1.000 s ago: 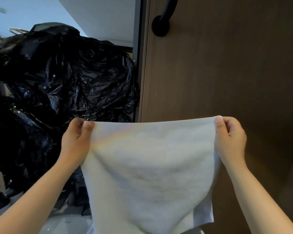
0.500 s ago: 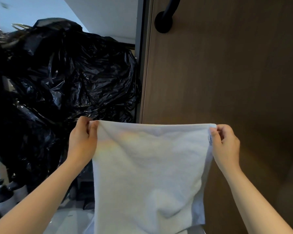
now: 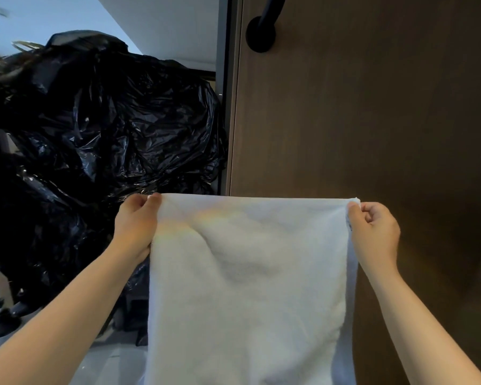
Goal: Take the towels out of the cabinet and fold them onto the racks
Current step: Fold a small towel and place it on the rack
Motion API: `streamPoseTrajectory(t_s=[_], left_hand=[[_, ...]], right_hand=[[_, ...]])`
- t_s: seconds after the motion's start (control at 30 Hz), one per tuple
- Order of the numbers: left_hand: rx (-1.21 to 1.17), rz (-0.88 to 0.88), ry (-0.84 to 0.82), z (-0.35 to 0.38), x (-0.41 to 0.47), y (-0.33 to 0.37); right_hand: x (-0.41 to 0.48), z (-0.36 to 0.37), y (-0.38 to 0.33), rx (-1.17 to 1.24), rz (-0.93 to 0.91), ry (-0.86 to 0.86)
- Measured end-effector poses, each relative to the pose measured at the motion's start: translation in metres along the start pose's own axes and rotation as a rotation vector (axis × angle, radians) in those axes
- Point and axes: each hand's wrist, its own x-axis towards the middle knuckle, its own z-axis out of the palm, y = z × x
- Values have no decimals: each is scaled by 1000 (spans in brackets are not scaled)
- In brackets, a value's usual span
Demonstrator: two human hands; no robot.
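A brown wooden door (image 3: 372,107) fills the space behind the towel and to its right, and a heap of black plastic bags (image 3: 95,134) sits behind its left side. The white towel (image 3: 247,287) hangs in mid-air before the person, its top edge stretched level and its long axis running straight down. The left hand (image 3: 136,226) pinches its top left corner and the right hand (image 3: 375,232) its top right, fingers (image 3: 368,211) curled onto the cloth. Both hands are equally near. I see no rack, so I'd guess the next move is bringing corner to corner.

a white towel (image 3: 250,287) hangs flat and upright, its top edge stretched level, its lower end out of frame.
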Motion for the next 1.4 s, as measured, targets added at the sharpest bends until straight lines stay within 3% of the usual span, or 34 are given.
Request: streamPoseTrajectory(t_s=[0.17, 0.4, 0.53, 0.9, 1.27, 1.4], left_hand=[[-19, -65, -57, 8, -11, -9], [-67, 188, -161, 12, -62, 1], [-89, 225, -258, 20, -83, 3], [-185, 117, -507, 36, -109, 3], [-144, 133, -520, 24, -113, 10], [-203, 118, -569, 19, -115, 12]], right_hand=[[-10, 11, -2, -2, 86, -6], [-47, 7, -19, 159, 40, -5], [-77, 16, -44, 282, -21, -38], [-122, 34, -85, 451, -118, -377], [-123, 26, -80, 534, -98, -641], [-120, 25, -79, 585, -42, -652]])
